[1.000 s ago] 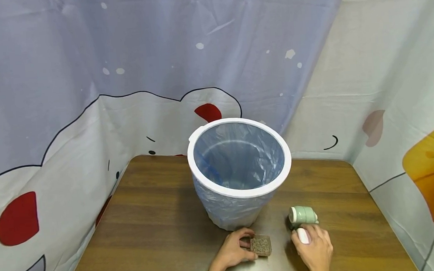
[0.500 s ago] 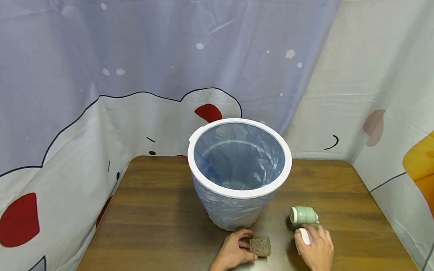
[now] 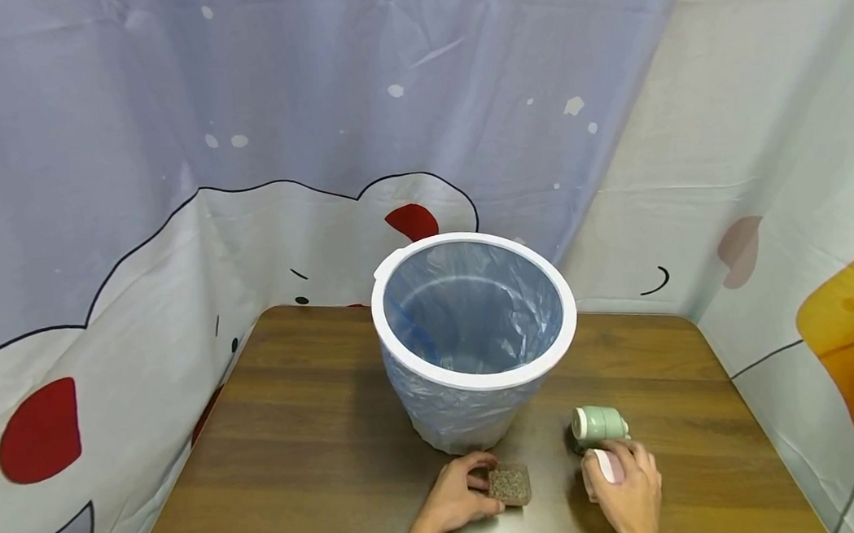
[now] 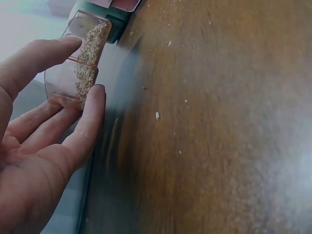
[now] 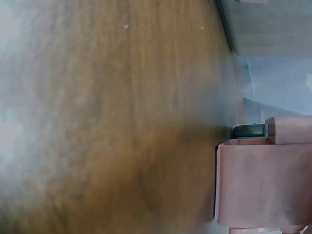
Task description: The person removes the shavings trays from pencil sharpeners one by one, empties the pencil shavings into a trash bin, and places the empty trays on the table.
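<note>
My left hand [image 3: 452,497] holds a small clear plastic box [image 3: 510,486] low over the table, thumb on one side and fingertips on the other. Light brown crumbs, like shavings, lie along one wall of the box [image 4: 87,63] in the left wrist view. To the right, my right hand [image 3: 629,490] grips a pink and white boxy piece [image 3: 614,469], its fingers curled over the top. The right wrist view shows a flat pink side of this piece [image 5: 263,185] close to the tabletop. Just beyond that hand, a pale green cylindrical object [image 3: 600,424] with a white end lies on its side.
A large bin [image 3: 465,415] with a white rim and a bluish plastic liner stands behind the hands on the wooden table [image 3: 298,437]. Small pale crumbs [image 4: 157,115] are scattered on the tabletop. Printed cloth [image 3: 276,80] hangs along the back and sides.
My right hand has shifted slightly right and turned the piece, so more of its pink side shows. The left hand and clear box have drifted slightly left.
</note>
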A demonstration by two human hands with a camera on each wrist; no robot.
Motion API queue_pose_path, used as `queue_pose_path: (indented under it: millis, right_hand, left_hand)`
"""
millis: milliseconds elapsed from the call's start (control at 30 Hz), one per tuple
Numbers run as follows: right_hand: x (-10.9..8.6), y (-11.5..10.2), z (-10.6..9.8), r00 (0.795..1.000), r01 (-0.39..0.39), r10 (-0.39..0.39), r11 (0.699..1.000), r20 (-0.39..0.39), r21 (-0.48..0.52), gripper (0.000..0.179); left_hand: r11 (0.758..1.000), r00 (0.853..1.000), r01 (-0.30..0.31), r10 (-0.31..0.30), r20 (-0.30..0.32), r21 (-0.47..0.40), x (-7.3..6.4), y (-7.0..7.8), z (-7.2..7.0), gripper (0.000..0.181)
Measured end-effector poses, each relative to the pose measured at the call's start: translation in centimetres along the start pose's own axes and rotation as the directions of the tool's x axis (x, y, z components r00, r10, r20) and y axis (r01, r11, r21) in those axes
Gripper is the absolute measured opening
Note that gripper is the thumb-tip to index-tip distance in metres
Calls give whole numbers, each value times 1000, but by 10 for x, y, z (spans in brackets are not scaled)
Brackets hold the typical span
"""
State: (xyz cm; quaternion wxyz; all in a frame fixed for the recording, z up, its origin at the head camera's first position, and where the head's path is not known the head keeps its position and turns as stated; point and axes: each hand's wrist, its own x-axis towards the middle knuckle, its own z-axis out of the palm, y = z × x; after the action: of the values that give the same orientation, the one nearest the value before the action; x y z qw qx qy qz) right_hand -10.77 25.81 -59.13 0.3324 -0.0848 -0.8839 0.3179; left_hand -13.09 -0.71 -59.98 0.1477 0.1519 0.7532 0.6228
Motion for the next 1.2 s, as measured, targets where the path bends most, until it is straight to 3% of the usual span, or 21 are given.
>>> queue_pose_path:
  millis: [933,1200]
  right_hand:
    - [14,-29,-5,993,-89,98,987,-59,138,21]
    - [17,-36,-5,990,-136,141,977,-18,166,37]
  left_hand:
    - [1000,999,-11,12,-51,15,-14,5,-15,61]
    - [1000,999,6,-7,-51,-21,-19,10,-21,61]
